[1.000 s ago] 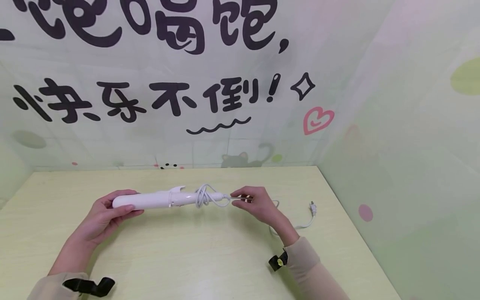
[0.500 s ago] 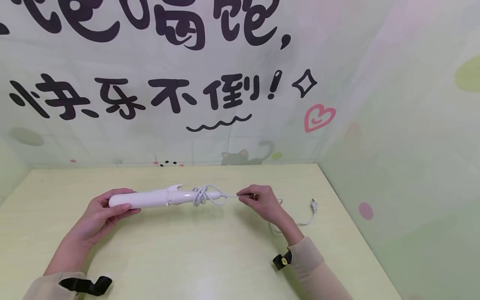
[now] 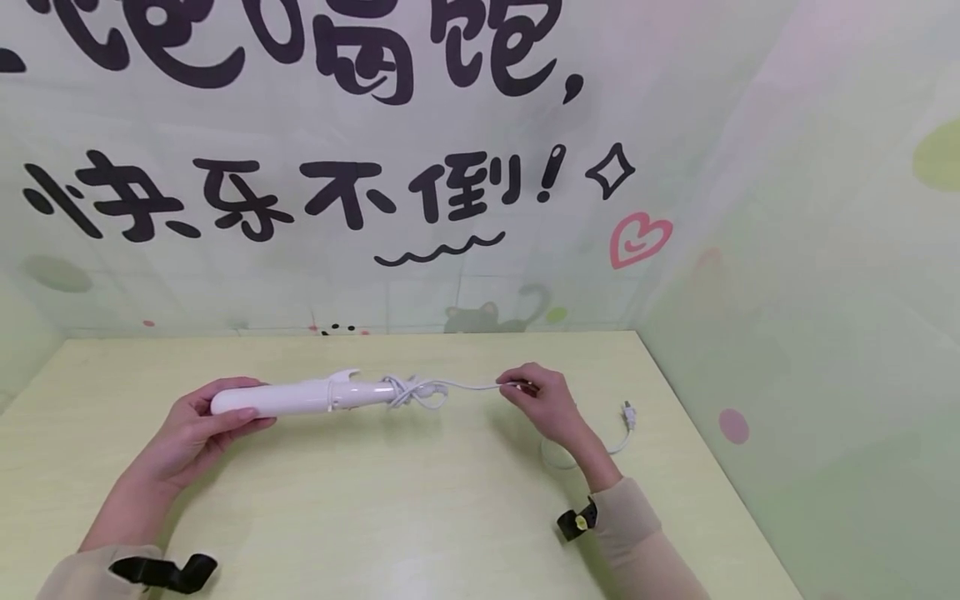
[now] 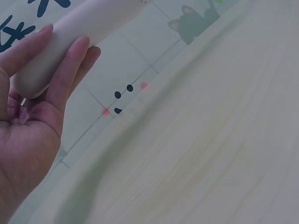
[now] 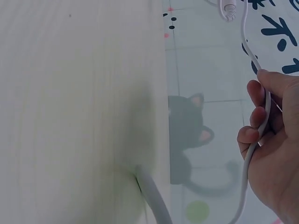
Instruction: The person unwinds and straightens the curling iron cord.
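Left hand grips the white wand by its rounded end, holding it above the table, handle toward the right hand; right hand pinches the cord, which runs on to the plug at the table's right side; cord loops sit bunched at the handle; main risk, I'd say: a hard pull cinches those loops into a knot, since strands cross there and I can't tell which is on top; the same pull loads the cord exit; second: smooth barrel held only at one end, so a sideways tug could twist or slip it loose; third: slack cord past the right hand could snag the forearm and drag the plug.
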Demonstrator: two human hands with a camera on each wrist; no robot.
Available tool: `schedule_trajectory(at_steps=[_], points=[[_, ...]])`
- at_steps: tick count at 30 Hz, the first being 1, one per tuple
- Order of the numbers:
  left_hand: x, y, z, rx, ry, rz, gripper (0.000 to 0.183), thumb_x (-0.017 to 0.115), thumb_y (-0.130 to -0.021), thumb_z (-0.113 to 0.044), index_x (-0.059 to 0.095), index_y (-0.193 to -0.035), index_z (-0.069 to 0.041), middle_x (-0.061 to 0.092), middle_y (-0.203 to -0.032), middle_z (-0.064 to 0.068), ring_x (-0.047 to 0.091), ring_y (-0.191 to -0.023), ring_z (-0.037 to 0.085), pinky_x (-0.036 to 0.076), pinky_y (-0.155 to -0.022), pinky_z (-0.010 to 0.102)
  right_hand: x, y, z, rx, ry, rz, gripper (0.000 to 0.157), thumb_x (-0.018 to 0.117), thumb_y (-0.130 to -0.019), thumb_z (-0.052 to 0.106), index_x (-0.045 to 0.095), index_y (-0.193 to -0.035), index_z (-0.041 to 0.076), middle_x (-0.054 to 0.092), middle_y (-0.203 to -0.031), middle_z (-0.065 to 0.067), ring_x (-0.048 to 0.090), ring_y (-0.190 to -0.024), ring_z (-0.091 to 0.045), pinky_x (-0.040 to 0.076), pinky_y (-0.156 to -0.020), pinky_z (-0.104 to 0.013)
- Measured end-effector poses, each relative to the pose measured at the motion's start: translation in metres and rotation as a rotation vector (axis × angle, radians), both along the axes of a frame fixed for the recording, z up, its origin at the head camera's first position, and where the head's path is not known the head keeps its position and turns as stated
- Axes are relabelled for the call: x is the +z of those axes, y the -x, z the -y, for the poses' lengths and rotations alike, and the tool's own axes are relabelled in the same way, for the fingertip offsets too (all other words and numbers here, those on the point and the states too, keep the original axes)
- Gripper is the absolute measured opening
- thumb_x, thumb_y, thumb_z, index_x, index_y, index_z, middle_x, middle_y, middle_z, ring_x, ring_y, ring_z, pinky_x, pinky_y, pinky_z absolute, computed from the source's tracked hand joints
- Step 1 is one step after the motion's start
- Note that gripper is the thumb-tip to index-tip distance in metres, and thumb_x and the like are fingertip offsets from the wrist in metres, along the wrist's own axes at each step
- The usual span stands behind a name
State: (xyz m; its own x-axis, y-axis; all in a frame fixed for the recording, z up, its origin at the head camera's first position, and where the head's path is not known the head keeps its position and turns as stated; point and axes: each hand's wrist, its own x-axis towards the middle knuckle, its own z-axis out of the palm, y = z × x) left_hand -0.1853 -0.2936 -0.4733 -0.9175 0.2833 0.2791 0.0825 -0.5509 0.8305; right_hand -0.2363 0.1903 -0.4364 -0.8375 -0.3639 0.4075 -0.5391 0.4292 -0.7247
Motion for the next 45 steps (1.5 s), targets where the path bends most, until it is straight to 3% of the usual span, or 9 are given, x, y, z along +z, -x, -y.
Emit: schedule_trajectory(at_steps=[11, 17, 20, 24, 32, 38, 45], points=[[-0.003, 0.001, 0.006, -0.015, -0.052, -0.005, 0.048, 0.036, -0.096, 0.029, 0.065, -0.129, 0.008, 0.059, -0.127, 0.013, 0.065, -0.114, 0.025, 0.06, -0.097, 0.044, 0.002, 0.0, -0.009, -0.018, 0.019, 0.061, 0.01, 0.069, -0.096, -0.002, 0.075, -0.104, -0.003, 0.068, -0.088, -0.01, 0.046, -0.071, -0.015, 0.039, -0.058, -0.016], [-0.003, 0.0, 0.01, -0.021, -0.073, 0.012, 0.047, 0.036, -0.097, 0.028, 0.065, -0.129, 0.008, 0.058, -0.127, 0.013, 0.065, -0.115, 0.026, 0.059, -0.098, 0.044, 0.016, -0.01, -0.008, -0.005, 0.016, 0.054, 0.008, 0.067, -0.095, -0.007, 0.072, -0.101, -0.01, 0.063, -0.08, -0.013, 0.042, -0.066, -0.013, 0.035, -0.055, -0.016], [-0.004, -0.001, 0.014, -0.028, -0.151, 0.015, 0.049, 0.032, -0.097, 0.029, 0.064, -0.129, 0.01, 0.059, -0.127, 0.015, 0.065, -0.116, 0.028, 0.059, -0.098, 0.046, 0.018, -0.013, -0.015, -0.026, 0.04, 0.043, 0.008, 0.067, -0.095, -0.009, 0.072, -0.1, -0.01, 0.064, -0.079, -0.013, 0.043, -0.065, -0.01, 0.037, -0.054, -0.015], [-0.004, -0.003, 0.02, -0.04, -0.251, -0.01, 0.052, 0.026, -0.097, 0.03, 0.062, -0.13, 0.012, 0.06, -0.127, 0.019, 0.064, -0.118, 0.03, 0.059, -0.098, 0.047, 0.008, -0.006, -0.031, -0.076, 0.076, 0.089, 0.008, 0.068, -0.095, -0.008, 0.073, -0.102, -0.007, 0.067, -0.084, -0.011, 0.046, -0.066, -0.007, 0.04, -0.053, -0.015], [-0.003, 0.0, 0.019, -0.024, -0.148, -0.052, 0.05, 0.03, -0.096, 0.03, 0.062, -0.13, 0.012, 0.058, -0.127, 0.016, 0.065, -0.117, 0.027, 0.059, -0.098, 0.046, 0.002, 0.0, -0.036, -0.011, 0.084, 0.183, 0.01, 0.071, -0.096, 0.002, 0.074, -0.104, -0.004, 0.072, -0.095, -0.014, 0.059, -0.075, -0.01, 0.051, -0.059, -0.017], [-0.004, 0.001, 0.018, -0.019, -0.145, -0.046, 0.05, 0.031, -0.096, 0.031, 0.062, -0.13, 0.011, 0.058, -0.127, 0.016, 0.065, -0.116, 0.028, 0.059, -0.097, 0.046, 0.006, -0.001, -0.033, -0.021, 0.034, 0.152, 0.01, 0.068, -0.099, 0.004, 0.076, -0.102, -0.002, 0.073, -0.09, -0.017, 0.064, -0.074, -0.022, 0.051, -0.057, -0.018], [-0.003, 0.001, 0.018, -0.032, -0.136, -0.042, 0.051, 0.032, -0.096, 0.031, 0.062, -0.131, 0.011, 0.059, -0.127, 0.016, 0.065, -0.116, 0.028, 0.059, -0.097, 0.046, 0.011, -0.004, -0.025, 0.027, -0.002, 0.121, 0.015, 0.064, -0.102, 0.008, 0.075, -0.104, -0.002, 0.074, -0.089, -0.012, 0.068, -0.079, -0.039, 0.061, -0.065, -0.024]])
